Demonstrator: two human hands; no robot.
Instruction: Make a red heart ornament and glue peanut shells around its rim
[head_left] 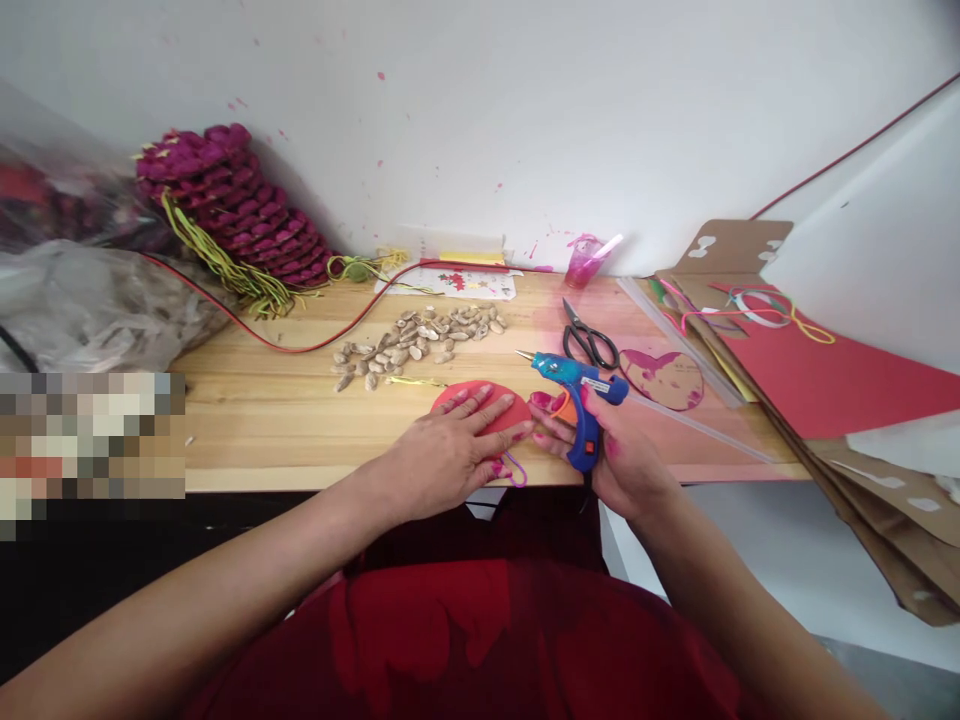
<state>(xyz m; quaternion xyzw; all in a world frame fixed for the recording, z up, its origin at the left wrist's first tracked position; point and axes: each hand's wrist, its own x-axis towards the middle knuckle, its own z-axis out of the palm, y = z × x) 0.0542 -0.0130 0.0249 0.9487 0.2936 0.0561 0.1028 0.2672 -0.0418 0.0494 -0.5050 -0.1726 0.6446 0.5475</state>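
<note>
Presently, the left hand (439, 455) lies flat with its fingers spread across a red disc (517, 412), its thumb by the near edge. That disc rests near the front edge of the wooden desk (262, 440), in front of the wearer. A purple cord loop (517, 473) pokes out from its near side, and thin yellow-green strands (415, 382) lie by its far left edge.

The right hand (634, 460) grips a blue glue gun (574, 378) just right of the disc, with the metal nozzle pointing left and some fingers reaching toward the disc's rim. Fingertips on both hands carry pink stains.

Beyond the disc, pale brown shells (416, 345) are scattered in a loose group. Black-handled scissors (591, 345) lie just past the glue gun, near a cardboard piece (664, 380) blotched with magenta. A pink-stained cup (585, 262) stands by the wall. At left, a magenta scaly-looking piece (232, 205) leans there too; a red sheet (847, 370) lies on cardboard at right.
</note>
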